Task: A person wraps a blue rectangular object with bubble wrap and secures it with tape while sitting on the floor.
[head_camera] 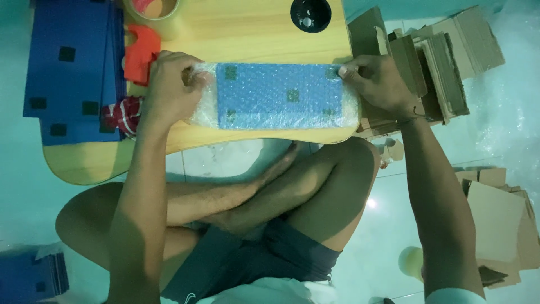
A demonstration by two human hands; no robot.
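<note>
Head view: blue pad [278,95] in bubble wrap, flat on table [247,31], long axis left to right. Left hand [169,90] grip closed on left end's wrap; right hand [377,79] pinching right end. Blue stack [73,67] at far left.

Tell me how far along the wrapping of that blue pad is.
Done: bubble wrap already covers the blue pad on the wooden table. In hand: the left hand and right hand press the wrap's two ends. Left: no tape shows on it; the tape roll sits unused, and a stack of blue pads lies unwrapped.
</note>
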